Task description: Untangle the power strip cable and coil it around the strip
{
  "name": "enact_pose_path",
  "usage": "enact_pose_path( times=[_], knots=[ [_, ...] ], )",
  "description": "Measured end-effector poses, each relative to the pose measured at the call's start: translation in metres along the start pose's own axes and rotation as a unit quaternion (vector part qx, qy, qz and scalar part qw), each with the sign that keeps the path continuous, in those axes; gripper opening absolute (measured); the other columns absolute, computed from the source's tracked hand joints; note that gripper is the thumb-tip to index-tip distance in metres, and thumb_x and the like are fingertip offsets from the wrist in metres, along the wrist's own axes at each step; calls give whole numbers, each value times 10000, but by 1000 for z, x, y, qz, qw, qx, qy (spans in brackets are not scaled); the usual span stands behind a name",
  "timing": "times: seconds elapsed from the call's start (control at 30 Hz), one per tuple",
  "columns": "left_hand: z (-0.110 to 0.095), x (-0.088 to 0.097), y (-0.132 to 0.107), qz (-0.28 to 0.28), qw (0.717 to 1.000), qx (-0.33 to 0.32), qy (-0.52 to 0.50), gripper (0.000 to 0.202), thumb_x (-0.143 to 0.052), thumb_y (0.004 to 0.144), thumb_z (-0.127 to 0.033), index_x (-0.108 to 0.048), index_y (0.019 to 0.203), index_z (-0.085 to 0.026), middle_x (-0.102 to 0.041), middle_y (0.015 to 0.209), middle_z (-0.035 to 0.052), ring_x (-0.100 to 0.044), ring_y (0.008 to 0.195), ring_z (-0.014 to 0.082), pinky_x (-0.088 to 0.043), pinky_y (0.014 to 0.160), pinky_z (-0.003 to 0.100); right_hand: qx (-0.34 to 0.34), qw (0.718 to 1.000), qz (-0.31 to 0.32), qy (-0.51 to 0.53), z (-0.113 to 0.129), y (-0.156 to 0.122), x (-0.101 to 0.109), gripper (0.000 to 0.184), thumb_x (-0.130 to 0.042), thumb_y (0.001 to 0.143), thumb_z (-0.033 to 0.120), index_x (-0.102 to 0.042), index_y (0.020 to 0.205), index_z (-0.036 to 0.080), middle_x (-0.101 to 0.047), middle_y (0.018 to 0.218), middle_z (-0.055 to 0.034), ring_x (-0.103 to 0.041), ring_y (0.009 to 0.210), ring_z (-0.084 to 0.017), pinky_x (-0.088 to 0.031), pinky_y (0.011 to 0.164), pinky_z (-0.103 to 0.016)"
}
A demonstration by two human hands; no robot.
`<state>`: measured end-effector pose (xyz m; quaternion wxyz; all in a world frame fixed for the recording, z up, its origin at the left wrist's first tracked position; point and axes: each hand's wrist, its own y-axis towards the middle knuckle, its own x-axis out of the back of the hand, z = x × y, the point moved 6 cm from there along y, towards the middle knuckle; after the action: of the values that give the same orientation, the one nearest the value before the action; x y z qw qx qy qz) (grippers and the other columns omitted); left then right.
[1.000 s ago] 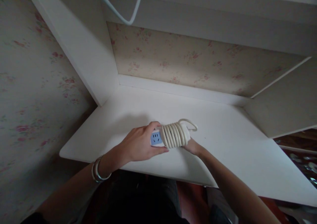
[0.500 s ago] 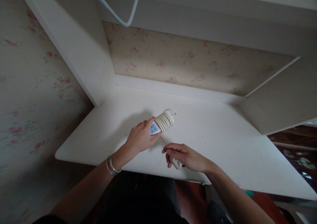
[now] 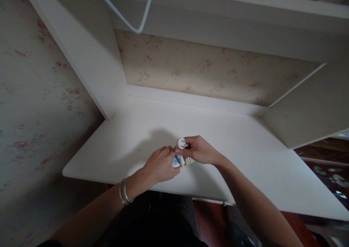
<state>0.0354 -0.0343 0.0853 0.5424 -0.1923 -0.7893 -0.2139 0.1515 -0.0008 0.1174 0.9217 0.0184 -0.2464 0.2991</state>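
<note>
My left hand is closed around a white power strip with a blue socket face. White cord is wound in coils around the strip's far end, partly covered by my right hand. Between the fingers of my right hand is the cord's white plug, its prongs pointing right. The plug sits just above the strip, close to my left fingertips. Both hands are over the front part of the white desk. Two silver bangles circle my left wrist.
A white shelf spans above the desk, with a pale bent rod hanging at its left. White side panels stand at both ends. Floral wallpaper covers the wall behind and the left side.
My right hand has moved up and left, bringing the plug from below the strip to just over it. My left hand has lowered slightly toward me with the strip.
</note>
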Motion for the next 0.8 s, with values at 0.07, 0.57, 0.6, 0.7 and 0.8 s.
enact_pose_path(
  times=[0.07, 0.57, 0.6, 0.7, 0.8],
  knots=[
    [-6, -1, -2, 12, 999, -27, 13, 248, -549, 780, -281, -596, 988, -153, -676, 930, 105, -644, 873, 262, -516, 810, 375, -16, 999, -10, -47, -5, 6, 3, 308, -674, 777, 450, -614, 716, 155, -551, 620, 28, -486, 592, -107, -335, 524, -220],
    [-28, 5, -11, 80, 988, -125, -32, 274, -603, 742, -326, -589, 966, -169, -693, 848, 57, -671, 771, 221, -515, 731, 316, -38, 970, 202, 127, -38, 4, -6, 322, -777, 694, 336, -636, 931, 170, -536, 721, 42, -468, 638, -88, -365, 587, -209],
    [-29, 9, -11, 89, 987, -126, -54, 307, -617, 734, -354, -585, 984, -179, -691, 838, 46, -670, 744, 212, -511, 703, 304, -33, 967, 204, 150, -39, 2, -5, 320, -784, 686, 333, -638, 916, 165, -545, 730, 39, -472, 643, -86, -369, 596, -210],
    [-29, 21, -12, 104, 980, -113, -128, 413, -675, 684, -403, -575, 1033, -205, -689, 843, 26, -667, 710, 199, -490, 629, 277, -8, 953, 173, 247, -39, -3, -7, 330, -803, 653, 326, -621, 876, 165, -581, 789, 21, -508, 688, -103, -397, 642, -235],
    [-26, 30, -13, 107, 969, -88, -205, 517, -741, 625, -437, -569, 1062, -222, -695, 894, 20, -674, 753, 202, -482, 624, 271, 28, 933, 115, 339, -39, -11, -12, 305, -787, 663, 321, -611, 874, 187, -595, 842, 6, -538, 739, -133, -408, 685, -274]
  ],
)
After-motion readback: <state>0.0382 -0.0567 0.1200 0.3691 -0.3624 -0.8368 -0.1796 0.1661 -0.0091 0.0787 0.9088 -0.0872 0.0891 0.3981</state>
